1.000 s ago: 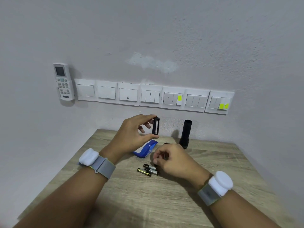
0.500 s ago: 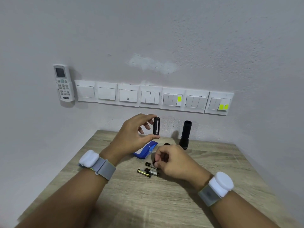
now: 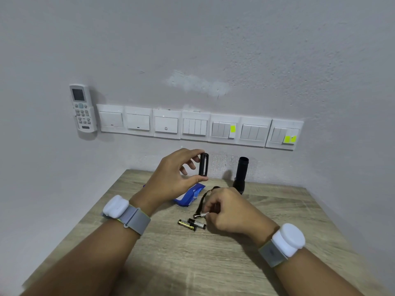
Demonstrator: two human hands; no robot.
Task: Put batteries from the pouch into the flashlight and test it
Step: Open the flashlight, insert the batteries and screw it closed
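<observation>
My left hand (image 3: 171, 176) pinches a black battery holder (image 3: 203, 164) upright between thumb and forefinger, above the table. My right hand (image 3: 228, 210) pinches one end of a small battery (image 3: 199, 215) just over the table. Two more batteries (image 3: 191, 223) lie side by side on the wood below it. The black flashlight body (image 3: 241, 174) stands upright near the wall, open end up. A blue pouch (image 3: 189, 194) lies behind my left wrist, partly hidden. A black strap (image 3: 203, 199) runs from under my right hand toward the flashlight.
The wooden table (image 3: 192, 263) meets a grey wall. A row of white light switches (image 3: 203, 128) and a white remote (image 3: 82, 111) hang on the wall above the table's far edge.
My right hand has drawn slightly back and lifted one battery by its end off the pile. The left hand holds the battery holder almost still.
</observation>
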